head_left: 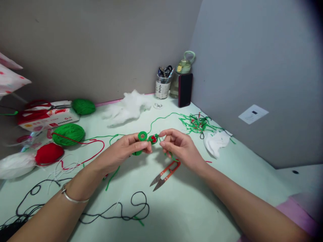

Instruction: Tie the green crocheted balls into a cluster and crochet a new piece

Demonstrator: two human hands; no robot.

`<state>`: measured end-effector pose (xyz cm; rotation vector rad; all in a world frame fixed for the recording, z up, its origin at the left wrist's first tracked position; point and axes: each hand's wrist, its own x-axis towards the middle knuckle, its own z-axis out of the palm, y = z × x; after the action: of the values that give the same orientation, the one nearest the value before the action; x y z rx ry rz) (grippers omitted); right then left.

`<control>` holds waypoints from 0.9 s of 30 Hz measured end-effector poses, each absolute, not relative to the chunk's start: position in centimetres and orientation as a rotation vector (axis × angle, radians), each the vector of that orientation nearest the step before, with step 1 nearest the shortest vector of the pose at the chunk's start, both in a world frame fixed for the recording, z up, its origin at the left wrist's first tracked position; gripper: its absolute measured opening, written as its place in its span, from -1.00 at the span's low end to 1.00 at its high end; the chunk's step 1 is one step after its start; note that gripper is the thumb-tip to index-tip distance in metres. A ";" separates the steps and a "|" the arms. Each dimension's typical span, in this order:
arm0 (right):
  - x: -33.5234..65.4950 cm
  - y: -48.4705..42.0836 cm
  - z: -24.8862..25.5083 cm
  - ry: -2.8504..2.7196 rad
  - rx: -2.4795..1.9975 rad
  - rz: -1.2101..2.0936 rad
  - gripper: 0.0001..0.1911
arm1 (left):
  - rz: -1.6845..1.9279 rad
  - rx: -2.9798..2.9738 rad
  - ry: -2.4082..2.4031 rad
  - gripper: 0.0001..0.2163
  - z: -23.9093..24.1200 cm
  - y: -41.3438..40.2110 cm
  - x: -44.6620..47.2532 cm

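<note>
Between finger and thumb, my left hand (133, 144) holds a small green and red crocheted piece (153, 138). A green crocheted ring (142, 135) shows above the left fingertips, and more green work hangs beneath them. My right hand (179, 144) is closed in a pinch at the right end of the piece, on what looks like a thin needle (161, 137); green yarn passes under its fingers. Orange-handled thread snips (165, 176) lie on the table just below my right hand, blades pointing left and toward me.
Green yarn balls (68, 134), a red ball (49, 154) and a white ball (17, 165) sit at left. Black cord (121, 215) loops in front. White stuffing (131, 107), a pen jar (163, 86), a bottle (183, 67), a phone (185, 90) and yarn scraps (196, 123) stand or lie farther back.
</note>
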<state>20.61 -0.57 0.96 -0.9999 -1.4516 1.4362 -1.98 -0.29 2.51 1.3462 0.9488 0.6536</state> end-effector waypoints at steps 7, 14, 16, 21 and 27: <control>20.3 -0.5 0.8 -1.510 -1.118 1.431 -0.78 | 0.650 1.384 0.904 -0.70 2.6 -0.2 -1.6; 22.6 1.7 1.2 -1.238 -1.212 1.094 -0.78 | 0.707 1.351 0.946 -0.69 2.5 -0.1 -1.8; 22.7 1.7 1.4 -1.234 -1.172 1.122 -0.77 | 0.689 1.342 0.943 -0.69 2.4 0.0 -1.8; 21.1 -0.1 1.5 -1.493 -1.027 1.481 -0.70 | 0.701 1.324 0.934 -0.69 2.3 -0.1 -1.4; 20.0 -1.1 -0.3 -1.818 -1.207 1.191 -0.88 | 0.811 1.217 0.834 -0.64 2.3 -0.3 -1.1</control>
<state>19.99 -1.12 -0.28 -1.2070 -1.8177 1.1906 -1.05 -0.33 2.33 1.2175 0.8337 0.8107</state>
